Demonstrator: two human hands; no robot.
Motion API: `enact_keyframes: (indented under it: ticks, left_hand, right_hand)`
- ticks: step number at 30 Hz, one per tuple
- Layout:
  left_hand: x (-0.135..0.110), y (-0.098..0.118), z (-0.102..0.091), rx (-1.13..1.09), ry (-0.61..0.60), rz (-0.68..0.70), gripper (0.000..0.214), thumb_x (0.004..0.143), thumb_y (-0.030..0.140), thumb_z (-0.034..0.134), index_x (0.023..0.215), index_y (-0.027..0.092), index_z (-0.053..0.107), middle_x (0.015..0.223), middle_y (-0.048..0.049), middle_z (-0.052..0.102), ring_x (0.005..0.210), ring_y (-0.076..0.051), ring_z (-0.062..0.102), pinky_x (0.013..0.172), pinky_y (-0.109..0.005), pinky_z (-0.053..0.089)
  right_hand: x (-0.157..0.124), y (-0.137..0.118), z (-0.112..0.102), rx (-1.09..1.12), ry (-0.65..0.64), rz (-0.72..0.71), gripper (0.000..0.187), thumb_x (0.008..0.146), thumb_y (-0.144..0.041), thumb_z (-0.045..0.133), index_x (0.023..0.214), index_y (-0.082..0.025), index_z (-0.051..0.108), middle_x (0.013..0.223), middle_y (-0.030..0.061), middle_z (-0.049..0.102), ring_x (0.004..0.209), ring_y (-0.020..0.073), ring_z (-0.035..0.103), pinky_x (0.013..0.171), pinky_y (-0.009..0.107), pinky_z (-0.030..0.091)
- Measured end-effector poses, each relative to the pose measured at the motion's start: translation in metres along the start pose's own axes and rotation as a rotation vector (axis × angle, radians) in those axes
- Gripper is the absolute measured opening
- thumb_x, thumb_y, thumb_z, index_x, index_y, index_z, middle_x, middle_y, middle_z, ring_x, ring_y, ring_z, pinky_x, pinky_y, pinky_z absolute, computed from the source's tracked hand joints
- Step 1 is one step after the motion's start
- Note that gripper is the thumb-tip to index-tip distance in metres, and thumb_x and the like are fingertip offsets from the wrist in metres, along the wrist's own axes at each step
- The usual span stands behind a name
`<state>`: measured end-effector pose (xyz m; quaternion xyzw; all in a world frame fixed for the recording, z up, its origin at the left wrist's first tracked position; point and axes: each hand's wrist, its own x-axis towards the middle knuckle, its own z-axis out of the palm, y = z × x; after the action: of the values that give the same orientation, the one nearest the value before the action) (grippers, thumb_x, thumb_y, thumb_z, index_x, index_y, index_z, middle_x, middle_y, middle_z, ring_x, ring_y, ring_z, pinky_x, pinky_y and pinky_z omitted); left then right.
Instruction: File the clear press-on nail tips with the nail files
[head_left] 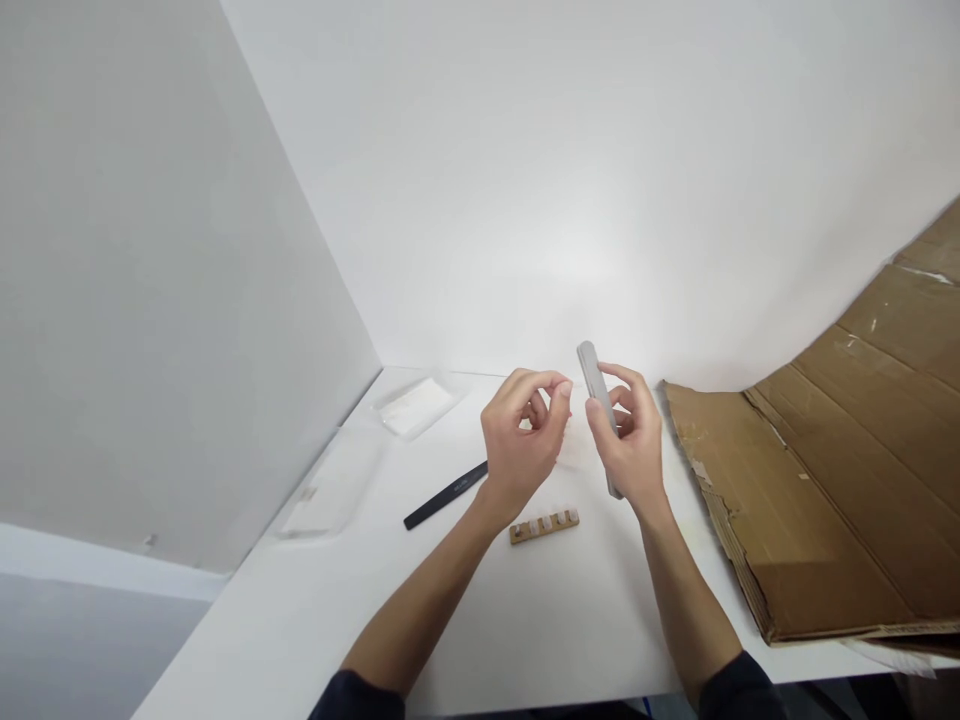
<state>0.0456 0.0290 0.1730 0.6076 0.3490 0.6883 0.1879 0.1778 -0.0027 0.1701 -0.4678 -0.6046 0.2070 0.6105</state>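
Observation:
My right hand (pixel 630 430) is closed around a slim grey nail file (pixel 594 378) with rounded ends, held tilted above the table. To its left, my left hand (pixel 529 425) pinches thumb and forefinger together near the file, apart from it; whatever the fingertips hold is too small to make out. Below the hands lies a narrow brown strip (pixel 546 527) with several small pale pieces in a row along it. A flat black strip (pixel 442 500) with faint lettering rests on the table, its far end hidden behind my left wrist.
Two clear plastic packages lie at the table's left: one (pixel 416 407) with a white content at the back, another (pixel 322 500) nearer the left edge. A large sheet of brown cardboard (pixel 832 500) covers the right side and leans up the white wall (pixel 562 180).

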Motion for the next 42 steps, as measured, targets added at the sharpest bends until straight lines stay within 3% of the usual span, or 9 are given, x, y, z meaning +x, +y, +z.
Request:
enact_keyframes:
  ticks: [13,20,23,29,32,35,39,42]
  left_hand:
    - [-0.002,-0.003,0.001,0.058,0.023,0.136,0.012,0.098,0.018,0.069,0.086,0.020,0.072,0.072,0.0034,0.063,0.052,-0.007,0.047,0.049,-0.022,0.037]
    - [-0.002,-0.004,0.002,0.035,0.021,0.109,0.012,0.097,0.018,0.069,0.085,0.020,0.072,0.073,0.0030,0.062,0.054,-0.007,0.045,0.050,-0.023,0.036]
    - [-0.001,-0.001,0.002,-0.010,0.023,0.019,0.012,0.095,0.020,0.069,0.083,0.020,0.073,0.075,0.0014,0.062,0.054,-0.007,0.043,0.049,-0.024,0.033]
    - [0.007,0.001,0.000,-0.346,-0.097,-0.417,0.019,0.088,0.034,0.076,0.078,0.019,0.073,0.059,0.0054,0.047,0.047,-0.007,0.028,0.046,-0.026,0.023]
    - [0.011,0.001,-0.001,-0.467,-0.125,-0.571,0.023,0.083,0.039,0.080,0.077,0.018,0.071,0.058,0.0072,0.040,0.047,-0.005,0.022,0.044,-0.025,0.017]
    - [0.013,0.004,-0.002,-0.535,-0.168,-0.640,0.028,0.079,0.040,0.084,0.073,0.018,0.068,0.055,0.0093,0.031,0.047,-0.004,0.017,0.044,-0.023,0.014]
    - [0.015,0.004,-0.002,-0.581,-0.192,-0.689,0.034,0.077,0.044,0.085,0.071,0.018,0.064,0.055,0.0099,0.030,0.047,-0.003,0.014,0.043,-0.022,0.013]
    - [0.016,0.004,-0.003,-0.630,-0.237,-0.739,0.040,0.075,0.044,0.087,0.066,0.018,0.058,0.052,0.0108,0.027,0.046,-0.003,0.013,0.042,-0.021,0.012]
  right_hand:
    - [-0.002,-0.006,-0.001,0.034,-0.015,0.015,0.032,0.096,-0.027,0.066,0.128,-0.027,0.067,0.069,-0.0090,0.049,0.049,0.0072,0.040,0.044,0.021,0.035]
    - [-0.001,-0.006,-0.001,0.034,-0.012,0.006,0.032,0.095,-0.025,0.066,0.128,-0.026,0.067,0.068,-0.0095,0.048,0.048,0.0069,0.039,0.044,0.021,0.034]
    - [-0.001,-0.005,-0.001,0.010,0.014,-0.008,0.032,0.095,-0.024,0.064,0.127,-0.026,0.066,0.068,-0.0097,0.047,0.046,0.0066,0.037,0.042,0.022,0.033]
    - [-0.001,-0.004,0.001,-0.145,0.058,-0.212,0.034,0.095,-0.020,0.063,0.128,-0.025,0.066,0.066,-0.0091,0.048,0.050,0.0088,0.043,0.046,0.023,0.039]
    - [-0.002,-0.001,0.003,-0.184,0.076,-0.310,0.036,0.096,-0.018,0.063,0.131,-0.025,0.064,0.065,-0.0093,0.049,0.051,0.0096,0.044,0.048,0.023,0.042]
    - [-0.002,0.003,0.004,-0.210,0.066,-0.395,0.037,0.097,-0.018,0.063,0.134,-0.025,0.063,0.066,-0.0088,0.050,0.052,0.0101,0.046,0.049,0.024,0.047]
    - [0.000,0.009,0.002,-0.291,0.151,-0.420,0.038,0.098,-0.018,0.063,0.135,-0.025,0.063,0.070,-0.0064,0.055,0.055,0.0110,0.050,0.050,0.024,0.050]
    - [0.003,0.013,-0.004,-0.336,0.079,-0.552,0.042,0.098,-0.018,0.065,0.139,-0.028,0.062,0.077,-0.0039,0.063,0.056,0.0113,0.054,0.052,0.024,0.053]
